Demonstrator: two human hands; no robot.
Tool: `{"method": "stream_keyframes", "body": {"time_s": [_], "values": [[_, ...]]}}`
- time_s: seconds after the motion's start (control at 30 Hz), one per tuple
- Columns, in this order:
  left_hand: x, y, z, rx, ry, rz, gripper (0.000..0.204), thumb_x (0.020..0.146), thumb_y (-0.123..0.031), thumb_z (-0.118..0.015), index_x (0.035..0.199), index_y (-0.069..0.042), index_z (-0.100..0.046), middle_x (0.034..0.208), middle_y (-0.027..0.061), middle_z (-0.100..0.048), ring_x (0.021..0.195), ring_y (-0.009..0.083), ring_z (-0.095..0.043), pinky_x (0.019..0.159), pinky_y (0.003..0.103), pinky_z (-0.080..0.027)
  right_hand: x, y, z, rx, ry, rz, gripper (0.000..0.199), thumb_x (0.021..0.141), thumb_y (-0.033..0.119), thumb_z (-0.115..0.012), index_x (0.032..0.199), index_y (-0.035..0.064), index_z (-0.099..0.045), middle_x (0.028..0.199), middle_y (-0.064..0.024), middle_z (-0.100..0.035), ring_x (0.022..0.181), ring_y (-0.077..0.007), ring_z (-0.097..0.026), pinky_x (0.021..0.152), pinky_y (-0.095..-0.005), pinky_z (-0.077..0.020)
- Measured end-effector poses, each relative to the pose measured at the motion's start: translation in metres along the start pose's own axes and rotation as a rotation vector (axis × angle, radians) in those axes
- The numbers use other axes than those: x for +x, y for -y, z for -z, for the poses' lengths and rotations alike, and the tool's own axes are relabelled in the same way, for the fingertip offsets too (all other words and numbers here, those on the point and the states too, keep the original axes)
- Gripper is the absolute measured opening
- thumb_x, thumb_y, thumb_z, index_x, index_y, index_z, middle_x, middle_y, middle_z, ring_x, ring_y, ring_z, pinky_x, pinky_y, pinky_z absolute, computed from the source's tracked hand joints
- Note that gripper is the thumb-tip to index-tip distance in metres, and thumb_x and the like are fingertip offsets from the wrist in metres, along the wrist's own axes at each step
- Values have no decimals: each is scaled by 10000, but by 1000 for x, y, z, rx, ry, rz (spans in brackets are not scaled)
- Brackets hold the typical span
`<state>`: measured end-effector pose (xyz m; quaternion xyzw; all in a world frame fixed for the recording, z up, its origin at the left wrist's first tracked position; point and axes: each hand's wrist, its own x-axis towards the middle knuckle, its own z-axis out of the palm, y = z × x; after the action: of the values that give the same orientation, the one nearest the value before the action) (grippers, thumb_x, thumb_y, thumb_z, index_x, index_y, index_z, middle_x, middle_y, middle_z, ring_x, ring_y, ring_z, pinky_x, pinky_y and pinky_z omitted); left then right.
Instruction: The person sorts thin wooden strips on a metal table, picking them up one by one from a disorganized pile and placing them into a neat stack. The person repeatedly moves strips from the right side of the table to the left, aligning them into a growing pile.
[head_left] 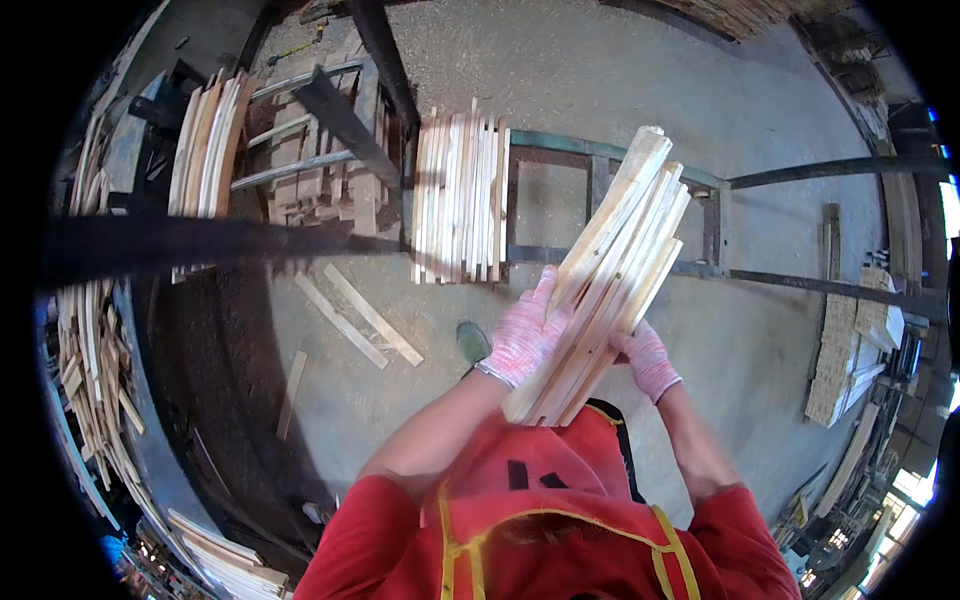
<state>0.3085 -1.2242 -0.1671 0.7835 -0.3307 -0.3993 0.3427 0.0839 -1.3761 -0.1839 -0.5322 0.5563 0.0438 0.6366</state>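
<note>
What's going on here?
A person holds a bundle of long, pale wooden strips, the left-hand grip and right-hand grip, in pink-and-white gloves, on opposite sides. To the bundle's left, a row of similar strips rests on a green metal frame. Loose pale wooden strips lie on the grey floor.

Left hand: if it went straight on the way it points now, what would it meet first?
The bundle of wooden slats; the left hand is already against its left side. How far anything beyond lies is unclear from this view.
</note>
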Motion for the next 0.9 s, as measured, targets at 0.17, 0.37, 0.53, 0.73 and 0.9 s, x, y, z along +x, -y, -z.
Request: {"method": "stream_keyframes", "body": {"time_s": [0.17, 0.37, 0.53, 0.73, 0.9], "values": [[124, 54, -53, -120, -147, -23, 794, 1036, -591, -516, 1656, -120, -359, 1303, 300, -656, 1139, 461, -667, 978, 539, -523, 125, 33, 31, -39, 87, -33, 380, 992, 139, -713, 1338, 40, -589, 1105, -88, -720, 912, -188, -715, 740, -363, -615], [246, 110, -94, -248, -238, 243, 656, 1027, -555, -545, 1535, -142, -536, 1262, 293, -682, 1109, 468, -677, 941, 556, -534, 290, 58, 31, -256, 207, -50, 344, 972, 118, -682, 1295, 29, -606, 1056, -72, -698, 883, -173, -685, 731, -360, -601], [324, 172, -90, 368, -277, 300, 432, 1013, -416, -546, 1263, -77, -643, 1152, 256, -657, 1063, 438, -657, 924, 543, -540, 430, 36, -15, -388, 352, -59, 421, 939, 153, -744, 1311, 22, -598, 1002, -53, -683, 827, -154, -634, 740, -355, -574], [218, 179, -85, 272, -433, 249, 456, 914, -283, -719, 1322, -95, -646, 1201, 243, -665, 1084, 441, -657, 936, 532, -546, 428, -12, -12, 44, 396, -42, 684, 955, 233, -754, 1544, 29, -473, 1315, -102, -650, 1139, -196, -638, 965, -349, -543], [50, 215, -112, 284, -232, 714, 613, 910, -380, -711, 1435, -83, -599, 1424, 245, -612, 1259, 422, -629, 1065, 510, -515, 380, -29, -2, -220, 355, -107, 738, 974, 216, -704, 1620, 30, -398, 1294, -85, -668, 1052, -167, -643, 859, -301, -535]]}}
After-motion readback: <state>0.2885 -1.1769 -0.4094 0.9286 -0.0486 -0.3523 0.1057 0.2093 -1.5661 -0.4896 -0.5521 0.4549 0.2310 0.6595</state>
